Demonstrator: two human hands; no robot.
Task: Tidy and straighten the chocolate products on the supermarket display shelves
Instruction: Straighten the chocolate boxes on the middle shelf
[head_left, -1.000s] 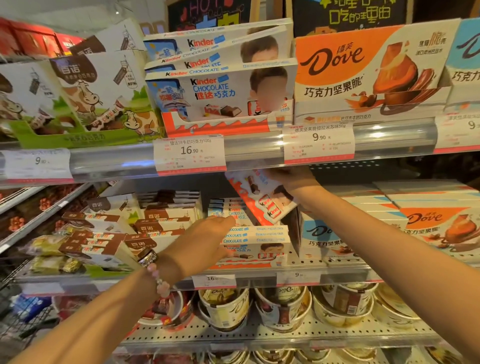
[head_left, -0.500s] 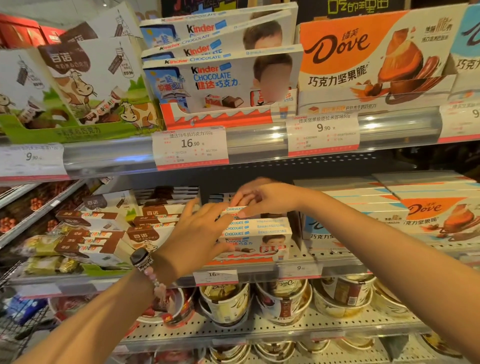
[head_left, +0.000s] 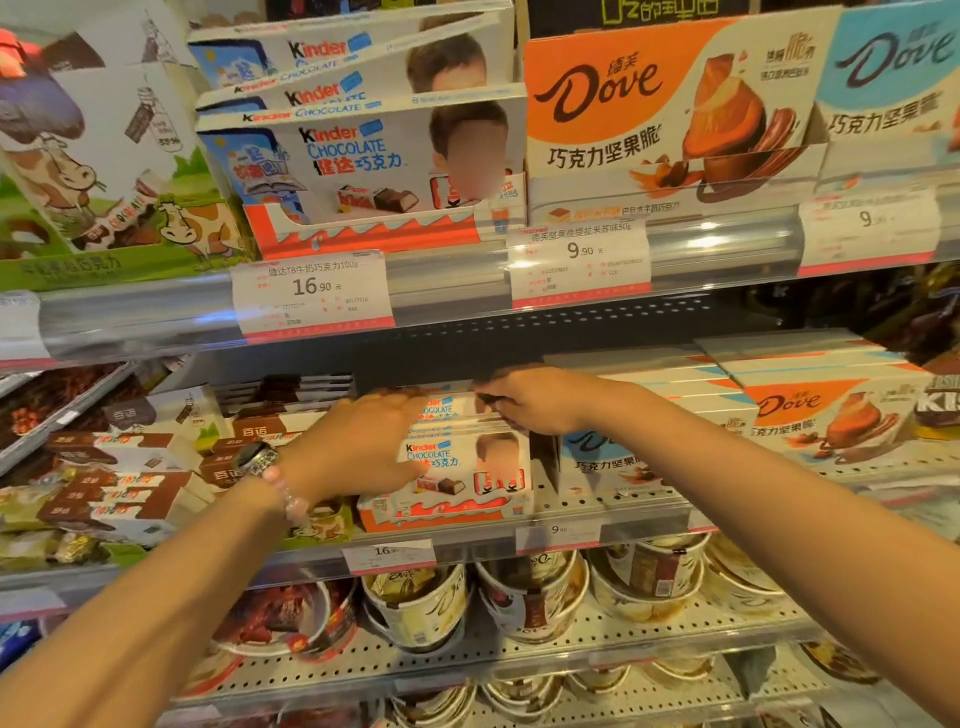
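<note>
Middle shelf (head_left: 571, 512), near its front edge: stack of Kinder boxes (head_left: 467, 467). Left hand (head_left: 363, 441) lies against the stack's left side, fingers extended, thumb across the front. Right hand (head_left: 524, 400) rests on the top box, fingers curled over its rear right corner. Dove boxes (head_left: 602, 462) stand just beside.

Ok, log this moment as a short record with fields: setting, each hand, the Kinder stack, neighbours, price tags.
setting: supermarket chocolate shelves, head view
left hand: fingers laid against the left side and front of the Kinder stack on the middle shelf
right hand: on the stack's top right, fingers curled at the top box edge
Kinder stack: boxes piled flat, fronts facing out
neighbours: Dove boxes to the right, brown-and-white boxes to the left
price tags: 16.90 tag; 9.90 tag
</note>
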